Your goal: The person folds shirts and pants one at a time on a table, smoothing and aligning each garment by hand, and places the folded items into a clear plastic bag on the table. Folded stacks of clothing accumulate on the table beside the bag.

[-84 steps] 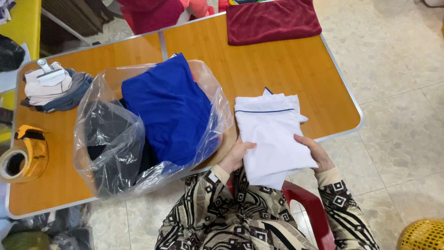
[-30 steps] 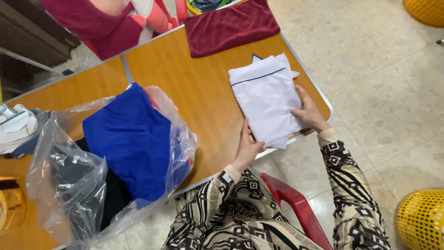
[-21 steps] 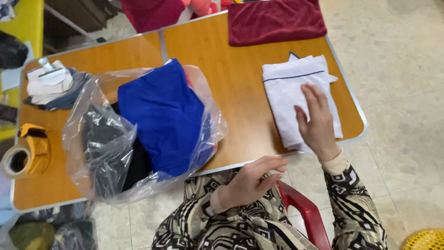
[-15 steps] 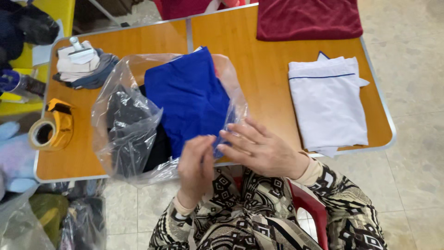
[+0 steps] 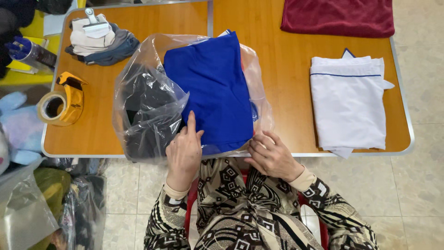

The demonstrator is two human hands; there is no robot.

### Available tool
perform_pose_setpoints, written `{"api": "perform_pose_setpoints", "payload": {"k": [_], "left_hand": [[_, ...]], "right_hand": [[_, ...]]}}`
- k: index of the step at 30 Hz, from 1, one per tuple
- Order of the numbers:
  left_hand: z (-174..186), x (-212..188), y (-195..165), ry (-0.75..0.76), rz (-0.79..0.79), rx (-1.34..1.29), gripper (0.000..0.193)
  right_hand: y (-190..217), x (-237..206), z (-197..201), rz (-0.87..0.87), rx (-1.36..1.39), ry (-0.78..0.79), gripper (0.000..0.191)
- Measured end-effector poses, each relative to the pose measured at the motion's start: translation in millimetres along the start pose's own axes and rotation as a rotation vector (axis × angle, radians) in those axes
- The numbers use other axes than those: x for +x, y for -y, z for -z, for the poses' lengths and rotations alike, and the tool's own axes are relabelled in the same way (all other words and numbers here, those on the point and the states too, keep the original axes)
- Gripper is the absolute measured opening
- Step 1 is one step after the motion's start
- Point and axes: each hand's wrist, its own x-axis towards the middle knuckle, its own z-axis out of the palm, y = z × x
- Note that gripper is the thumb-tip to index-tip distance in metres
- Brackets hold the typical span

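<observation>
Wooden table [image 5: 138,120] bears a clear plastic bag [image 5: 148,97]; left hand [image 5: 184,155] and right hand [image 5: 270,155], unclenched, touch its near edge beside the blue garment [image 5: 212,88]

Both hands are off the folded white shirt [image 5: 349,109]: the left hand [image 5: 184,155] and right hand [image 5: 270,155] now touch the blue garment [image 5: 212,88] and clear plastic bag [image 5: 148,102].

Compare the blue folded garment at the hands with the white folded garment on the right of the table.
The blue garment is solid royal blue; the white garment has a thin dark stripe across it. The blue one lies on a clear plastic bag over dark clothes, while the white one lies flat on the bare table. The left hand and right hand are at the blue one's near edge; nothing touches the white one. Both are folded flat.
</observation>
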Motion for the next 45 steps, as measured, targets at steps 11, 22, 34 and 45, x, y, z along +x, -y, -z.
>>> {"api": "perform_pose_setpoints", "payload": {"k": [11,22,34,45], "left_hand": [[-15,-13,-33,-0.206,-0.735,0.019,0.066],[-16,20,-27,-0.171,-0.542,-0.284,0.056],[-7,18,-38,-0.239,-0.477,-0.384,0.055],[-2,29,-30,-0.236,-0.307,-0.34,0.061]], "right_hand": [[11,-19,-35,-0.416,0.174,-0.071,0.028],[17,-19,-10,-0.739,0.733,-0.265,0.026],[12,23,-2,-0.967,2.201,-0.373,0.059],[10,44,-18,-0.932,2.171,-0.319,0.06]]}}
